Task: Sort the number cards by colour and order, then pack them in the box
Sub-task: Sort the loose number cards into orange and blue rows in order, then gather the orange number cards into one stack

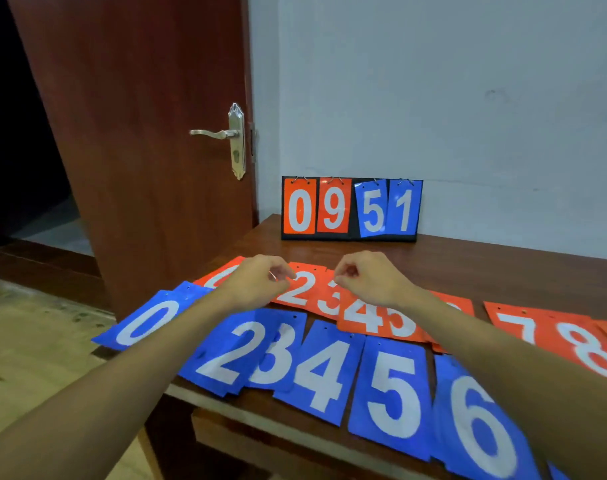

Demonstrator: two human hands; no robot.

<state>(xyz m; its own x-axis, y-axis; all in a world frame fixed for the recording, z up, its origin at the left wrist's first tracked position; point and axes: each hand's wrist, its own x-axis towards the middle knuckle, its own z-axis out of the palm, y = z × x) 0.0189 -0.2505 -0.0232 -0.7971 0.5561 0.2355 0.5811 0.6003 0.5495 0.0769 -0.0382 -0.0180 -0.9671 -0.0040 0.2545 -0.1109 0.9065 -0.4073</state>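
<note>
**Number cards out in two rows**

Blue cards [392, 393] overlap along the near edge of the wooden tabletop [485, 268], and the red cards [541, 327] sit just behind them. The left hand [257, 284] and right hand [368, 280] are over the red 2 and 3 with fingers curled. Can't tell if they're pinching anything. A scoreboard [350, 209] leans on the pale wall [433, 98], with a brown door [139, 133] on the left.

This looks like a plain room in a home or a small office, not a workshop or a shop. A dark reddish wooden door [139, 133] with a metal lever handle [213, 133] stands open onto a dark doorway [11, 116]. A wooden tabletop [485, 268] stands against a bare, pale painted wall [468, 98], and the floor [35, 341] is light wood-grain. A flip scoreboard [350, 209] stands on the tabletop against the wall.
</note>
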